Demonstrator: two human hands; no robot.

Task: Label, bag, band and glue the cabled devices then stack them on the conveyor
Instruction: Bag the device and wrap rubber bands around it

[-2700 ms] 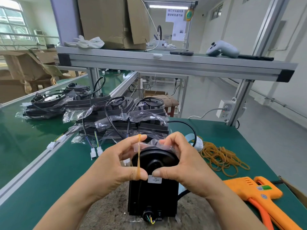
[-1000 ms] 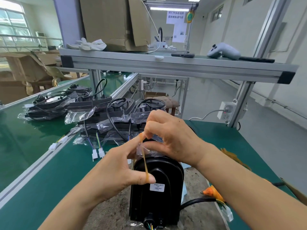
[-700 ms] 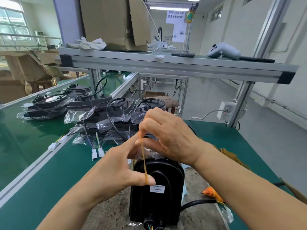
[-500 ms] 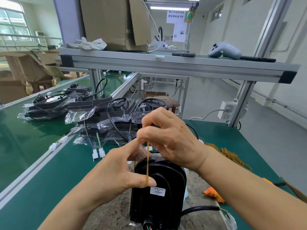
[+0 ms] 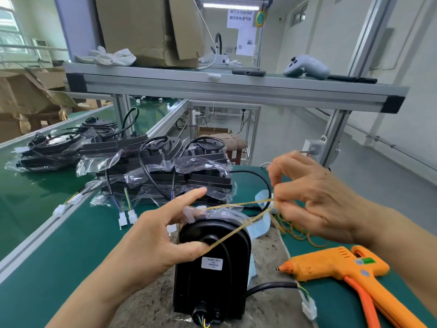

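Stack of bagged devices just beyond the left hand, black cables looping out, white plugs trailing on the green mat. Spare bands in a loose heap under the right hand; orange glue gun below the right wrist, nozzle toward the device. Above and past both hands, aluminium shelf with cardboard box, white gloves and grey controller. Left thumb and palm covering part of the device's face. Device low between the hands on a worn grey patch, long axis running away from the person, rounded end far, socket end near, cable leaving toward the right forearm. Glossy black moulded plastic, white label, clear crinkled bag bunched over the rounded end. Thin tan band stretched taut in a narrow V: hooked on the left thumb and by the straight left forefinger, pinched at its point by curled right fingertips.
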